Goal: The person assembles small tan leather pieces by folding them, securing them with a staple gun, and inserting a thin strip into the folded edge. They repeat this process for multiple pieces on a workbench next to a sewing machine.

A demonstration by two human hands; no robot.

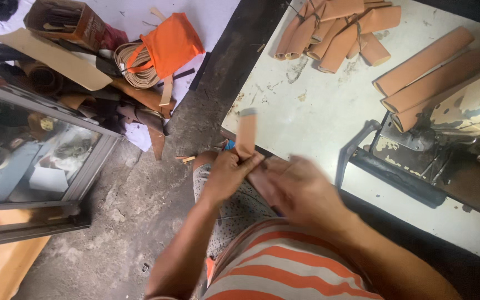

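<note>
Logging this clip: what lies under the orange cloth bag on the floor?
The orange cloth bag lies on a coil of tan strapping, leather scraps and white sheeting. The bag hides whatever lies directly under it.

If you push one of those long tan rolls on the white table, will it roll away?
Probably. The tan rolls look round like tubes, so a sideways push could roll one across the white table. They look like rolled leather, so likely light and a bit squashy.

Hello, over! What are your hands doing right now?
Left hand pinching tan leather strip upright. Right hand blurred beside it, grip unclear. Nothing blocking.
</note>
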